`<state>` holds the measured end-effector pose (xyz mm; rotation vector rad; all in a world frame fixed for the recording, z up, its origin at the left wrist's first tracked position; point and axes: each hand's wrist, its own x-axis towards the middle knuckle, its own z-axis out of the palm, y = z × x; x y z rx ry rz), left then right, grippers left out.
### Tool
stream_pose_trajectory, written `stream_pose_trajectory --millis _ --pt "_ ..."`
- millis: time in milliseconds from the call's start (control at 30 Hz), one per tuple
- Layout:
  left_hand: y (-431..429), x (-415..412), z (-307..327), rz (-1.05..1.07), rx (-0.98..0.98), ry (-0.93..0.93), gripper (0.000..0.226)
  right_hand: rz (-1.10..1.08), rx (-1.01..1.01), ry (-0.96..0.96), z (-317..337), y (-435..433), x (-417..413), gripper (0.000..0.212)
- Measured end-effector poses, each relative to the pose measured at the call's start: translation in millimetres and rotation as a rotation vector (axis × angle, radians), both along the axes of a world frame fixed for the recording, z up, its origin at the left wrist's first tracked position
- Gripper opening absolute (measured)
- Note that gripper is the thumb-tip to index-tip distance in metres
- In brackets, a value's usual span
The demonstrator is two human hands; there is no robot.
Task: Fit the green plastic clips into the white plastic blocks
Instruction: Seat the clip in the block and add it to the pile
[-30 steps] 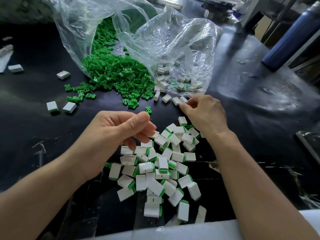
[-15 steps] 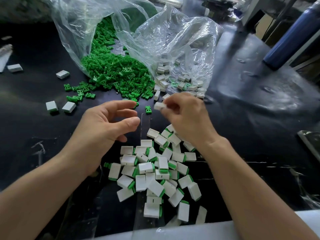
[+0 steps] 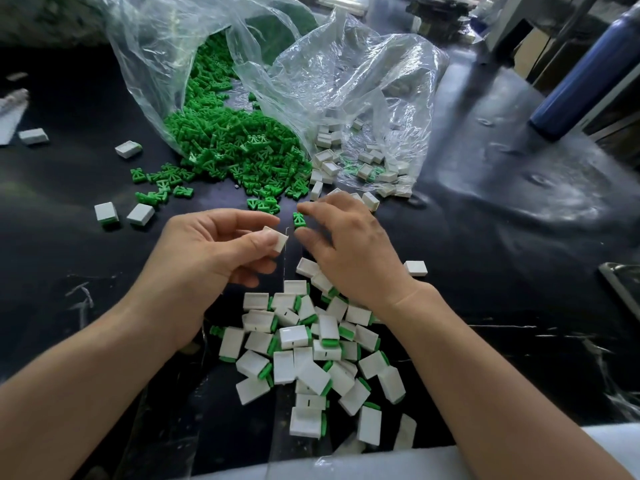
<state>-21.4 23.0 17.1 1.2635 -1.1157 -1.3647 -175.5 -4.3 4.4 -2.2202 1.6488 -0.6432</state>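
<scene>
My left hand (image 3: 211, 251) pinches a white plastic block (image 3: 278, 238) between thumb and fingers, just above the dark table. Right beside it, my right hand (image 3: 349, 251) pinches a single green clip (image 3: 299, 219) between thumb and forefinger. A heap of green clips (image 3: 235, 147) spills from a clear plastic bag (image 3: 166, 64) at the back. Loose white blocks (image 3: 329, 164) lie in and before a second clear bag (image 3: 363, 81). Near the front edge sits a pile of white blocks with green clips fitted (image 3: 311, 351).
A few stray white blocks (image 3: 140, 214) and green clips (image 3: 162, 185) lie at the left on the black table (image 3: 502, 237). One white block (image 3: 415, 267) sits right of my wrist. A blue bottle (image 3: 585, 81) stands at the back right, a metal tray edge (image 3: 623, 282) at the far right.
The white block passed from my right hand to my left hand. My right hand then took hold of a green clip lying on the table just ahead of it.
</scene>
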Motion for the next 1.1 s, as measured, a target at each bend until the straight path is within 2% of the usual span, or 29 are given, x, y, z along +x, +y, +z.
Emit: stream_pose_trajectory --millis 100,233,600,733,833,1100 --pt "0.2 -0.1 -0.3 -0.015 0.005 0.004 0.02 0.034 0.056 0.138 -4.2 -3.0 -0.1 0.055" --pt "0.1 -0.1 -1.1 -0.017 0.01 -0.004 0.021 0.082 0.062 0.243 -4.4 -3.3 1.7 0.044" --pt "-0.1 1.1 -2.1 -0.046 0.017 -0.013 0.02 -0.01 -0.022 0.15 0.2 -3.4 -0.8 0.013" --pt "-0.6 1.2 -2.2 -0.048 0.019 -0.01 0.02 0.008 -0.032 0.148 -2.3 -3.1 0.1 0.024" --pt "-0.5 0.6 -1.6 -0.047 0.023 0.007 0.02 -0.026 -0.059 0.069 -1.5 -2.5 -1.9 0.029" --pt "0.5 -0.8 0.8 -0.06 0.057 0.062 0.024 -0.086 0.009 -0.403 13.9 6.3 -3.0 0.014"
